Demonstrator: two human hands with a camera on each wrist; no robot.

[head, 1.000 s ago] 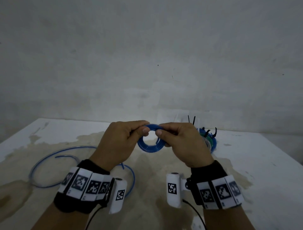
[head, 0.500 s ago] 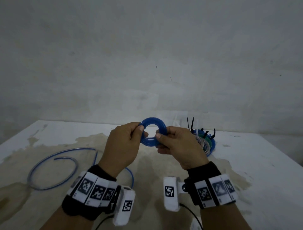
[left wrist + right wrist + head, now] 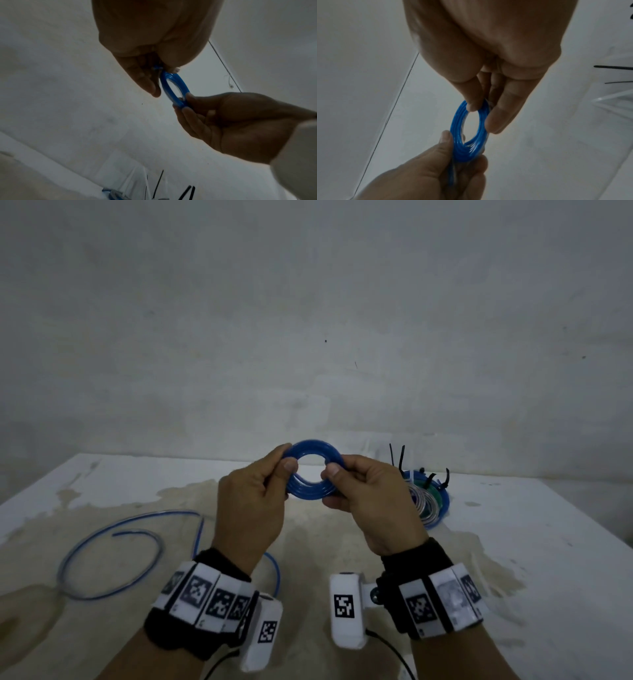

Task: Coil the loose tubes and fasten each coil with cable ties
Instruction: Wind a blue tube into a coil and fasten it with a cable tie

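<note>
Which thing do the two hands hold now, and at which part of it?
Both hold one small blue tube coil: the left hand pinches its left side, the right hand its right side.

coil (image 3: 313,451) between hands; loose tube (image 3: 113,556) left, tied coils (image 3: 428,501) right

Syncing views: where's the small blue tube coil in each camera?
Head: small blue tube coil centre frame, pinched between left hand and right hand.
Left wrist: centre, edge-on, slightly above the middle.
Right wrist: centre-left, lower half.
Shared landmark: black cable ties.
</note>
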